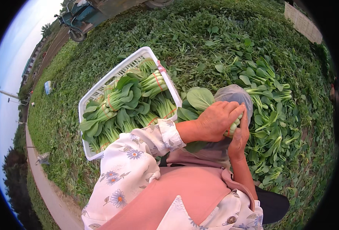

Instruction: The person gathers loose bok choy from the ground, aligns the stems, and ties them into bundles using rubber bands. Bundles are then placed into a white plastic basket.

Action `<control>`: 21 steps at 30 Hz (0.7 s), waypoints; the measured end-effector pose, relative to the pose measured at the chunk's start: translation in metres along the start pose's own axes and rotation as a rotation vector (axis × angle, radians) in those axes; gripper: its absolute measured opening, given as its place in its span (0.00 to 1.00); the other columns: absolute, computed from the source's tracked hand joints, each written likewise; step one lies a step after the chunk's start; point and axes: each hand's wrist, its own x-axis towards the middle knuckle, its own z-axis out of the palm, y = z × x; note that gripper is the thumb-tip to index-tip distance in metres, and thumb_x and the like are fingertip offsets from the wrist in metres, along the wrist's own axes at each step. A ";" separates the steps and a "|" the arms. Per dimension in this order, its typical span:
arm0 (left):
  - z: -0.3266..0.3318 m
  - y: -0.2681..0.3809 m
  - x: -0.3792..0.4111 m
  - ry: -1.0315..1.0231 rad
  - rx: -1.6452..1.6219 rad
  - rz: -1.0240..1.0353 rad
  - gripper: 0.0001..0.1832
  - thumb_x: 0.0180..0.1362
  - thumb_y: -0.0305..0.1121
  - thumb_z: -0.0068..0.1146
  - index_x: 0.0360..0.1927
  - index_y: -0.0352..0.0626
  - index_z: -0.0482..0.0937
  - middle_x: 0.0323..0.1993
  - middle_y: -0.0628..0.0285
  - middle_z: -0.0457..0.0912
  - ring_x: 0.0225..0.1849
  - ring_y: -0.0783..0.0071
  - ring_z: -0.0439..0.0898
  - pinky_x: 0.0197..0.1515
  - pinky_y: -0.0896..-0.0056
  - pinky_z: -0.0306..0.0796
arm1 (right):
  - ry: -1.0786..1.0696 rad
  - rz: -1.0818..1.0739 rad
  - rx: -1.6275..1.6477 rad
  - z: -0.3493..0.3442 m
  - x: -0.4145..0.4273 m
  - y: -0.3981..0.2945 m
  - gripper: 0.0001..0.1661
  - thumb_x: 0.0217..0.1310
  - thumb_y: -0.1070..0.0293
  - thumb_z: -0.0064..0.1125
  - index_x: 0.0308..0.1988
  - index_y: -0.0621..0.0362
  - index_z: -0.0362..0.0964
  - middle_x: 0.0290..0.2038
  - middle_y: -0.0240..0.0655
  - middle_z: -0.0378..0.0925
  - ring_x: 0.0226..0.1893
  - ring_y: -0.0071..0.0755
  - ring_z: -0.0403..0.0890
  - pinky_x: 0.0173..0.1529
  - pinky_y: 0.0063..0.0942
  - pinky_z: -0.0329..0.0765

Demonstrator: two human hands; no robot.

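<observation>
My left hand [215, 120] grips a bunch of bok choy [235, 123] in front of my lap. Its pale stem ends point right, and an orange band shows below my fingers. Cupped against those stem ends is my right hand [239, 138], thumb and fingers around their edge. Broad green leaves stick out to the left, past my left wrist. Clear plastic film [229, 90] covers my knee just behind the hands. A white plastic crate [84, 115] on my left holds several banded bok choy bunches [123, 95].
Loose bok choy plants [268, 120] lie in a long pile on the ground to my right. Low weeds [186, 37] cover the field. A cargo tricycle [83, 17] stands at the far left, and a pale crate [303, 23] at the far right. A path [43, 184] runs along the left.
</observation>
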 end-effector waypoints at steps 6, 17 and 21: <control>-0.002 -0.009 -0.010 0.079 -0.052 -0.080 0.44 0.32 0.30 0.66 0.59 0.34 0.62 0.51 0.50 0.72 0.49 0.51 0.74 0.50 0.57 0.70 | 0.023 0.066 0.206 0.022 0.013 -0.007 0.50 0.65 0.38 0.34 0.66 0.73 0.43 0.68 0.51 0.51 0.68 0.46 0.54 0.69 0.37 0.50; -0.069 -0.002 -0.041 0.503 -0.651 -0.522 0.60 0.31 0.32 0.76 0.68 0.36 0.48 0.57 0.50 0.69 0.58 0.60 0.70 0.62 0.65 0.63 | -0.456 0.389 0.363 0.047 0.018 -0.036 0.49 0.52 0.49 0.63 0.64 0.66 0.51 0.59 0.43 0.64 0.60 0.39 0.67 0.63 0.37 0.64; -0.076 -0.013 -0.078 0.349 -0.731 -0.478 0.64 0.41 0.46 0.74 0.70 0.32 0.38 0.66 0.44 0.57 0.67 0.59 0.59 0.68 0.64 0.52 | -0.431 0.667 0.599 0.063 0.018 -0.025 0.42 0.46 0.61 0.62 0.59 0.66 0.57 0.53 0.43 0.70 0.51 0.39 0.74 0.56 0.36 0.72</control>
